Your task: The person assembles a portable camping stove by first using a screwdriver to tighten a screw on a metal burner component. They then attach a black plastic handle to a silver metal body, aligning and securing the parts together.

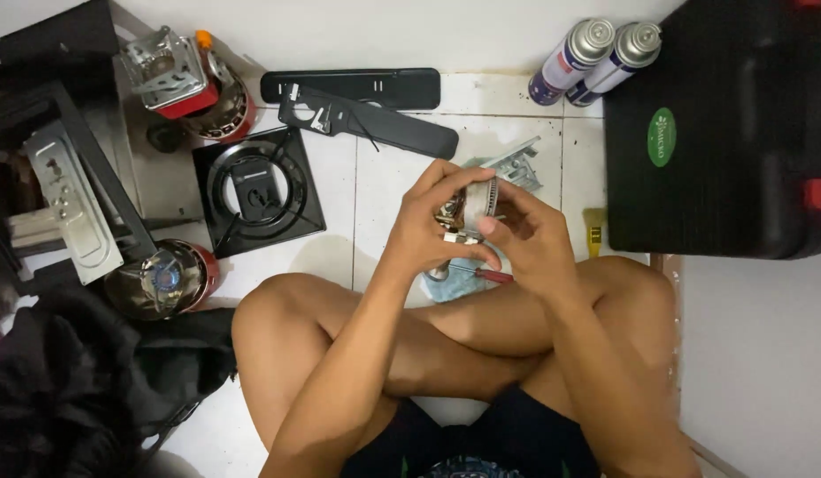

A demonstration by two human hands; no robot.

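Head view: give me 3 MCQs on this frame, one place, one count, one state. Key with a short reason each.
1. Where does the black carrying case lie?
A. upper right, on the floor
B. on the person's lap
C. lower left, under the dark cloth

2. How many gas canisters lie by the wall?
A. one
B. two
C. four

3. What are the hands doing?
A. both resting on the knees
B. one reaching to the canisters
C. both closed round a small metal part

Key: 1 A, the case fills the top right corner beside the canisters. 2 B, two silver-topped cans lie side by side. 3 C, the left hand and the right hand both grip the part above the crossed legs.
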